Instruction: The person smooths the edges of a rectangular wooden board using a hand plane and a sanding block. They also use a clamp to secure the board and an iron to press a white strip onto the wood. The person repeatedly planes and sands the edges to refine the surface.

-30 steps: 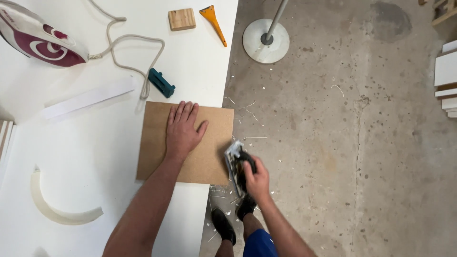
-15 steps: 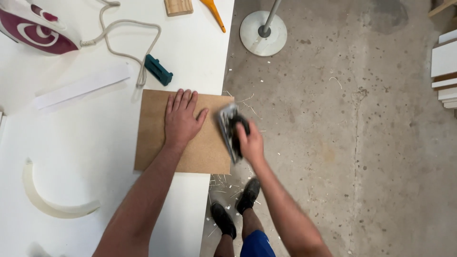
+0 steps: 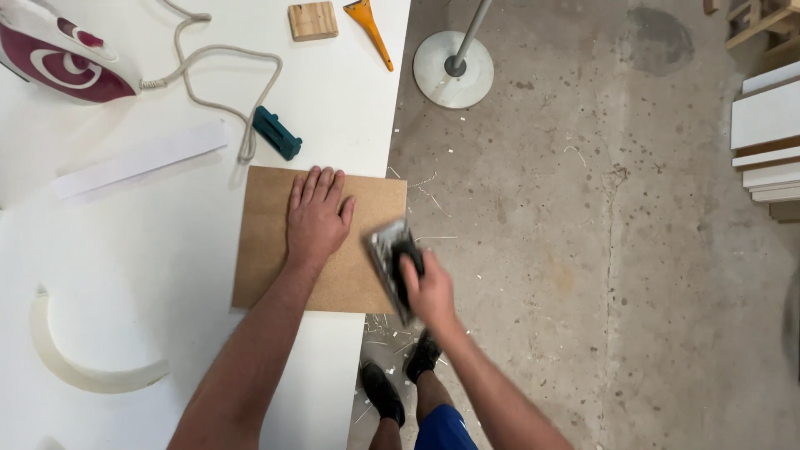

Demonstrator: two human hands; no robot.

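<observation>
The person's left hand [image 3: 315,218] lay flat, fingers spread and released, palm down on a square brown fibreboard panel [image 3: 321,239] that rested at the right edge of the white worktable [image 3: 167,275], its right side just overhanging the edge. At about four o'clock from that hand, the right hand [image 3: 427,291] was clenched around a black-handled sanding block with a grey abrasive face [image 3: 388,265], pressed against the panel's right edge; the tool was blurred, so its finer shape could not be told. At eleven o'clock from the panel lay a small teal plastic block [image 3: 277,133], just beside the loop of a beige cloth-covered cord [image 3: 218,79] running to a white and maroon clothes iron [image 3: 57,60] at the table's far left corner. A long white strip [image 3: 140,160] lay at ten o'clock, and a curved cream offcut [image 3: 79,362] at eight o'clock, well apart. At twelve o'clock sat a small pale wooden block [image 3: 313,20] with an orange plastic scraper [image 3: 370,28] just beside it. On the speckled concrete floor [image 3: 600,275] stood a round white stand base with a metal pole [image 3: 454,58]; pale shavings littered the floor near the person's black shoes [image 3: 402,377], and stacked white boards [image 3: 771,137] lay at three o'clock.
</observation>
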